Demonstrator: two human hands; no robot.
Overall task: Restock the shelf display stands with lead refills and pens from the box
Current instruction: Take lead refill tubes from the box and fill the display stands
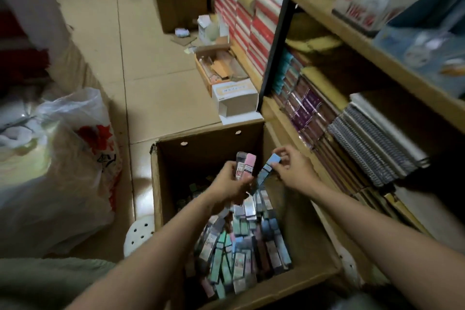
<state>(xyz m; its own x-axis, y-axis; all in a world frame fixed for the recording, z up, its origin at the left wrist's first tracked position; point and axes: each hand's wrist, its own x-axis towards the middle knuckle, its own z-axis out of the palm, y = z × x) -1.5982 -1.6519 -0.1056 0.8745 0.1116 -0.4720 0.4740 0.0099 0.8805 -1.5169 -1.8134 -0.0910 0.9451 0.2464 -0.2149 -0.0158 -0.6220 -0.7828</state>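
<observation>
An open cardboard box (309,246) on the floor holds several lead refill cases (241,241) in pink, blue, green and grey. Above the box, my left hand (227,185) grips a small bunch of refill cases (245,165), a pink one and a clear one sticking up. My right hand (289,166) pinches the top of a blue refill case (265,171) that leans toward the bunch in my left hand. The shelf (377,48) stands to the right; no display stand is visible.
Spiral notebooks (372,143) and packed books fill the lower shelf on the right. A white carton (235,100) and an open tray of stock (216,68) sit on the floor beyond the box. A plastic bag (73,163) lies at left, a white perforated stool (139,233) beside the box.
</observation>
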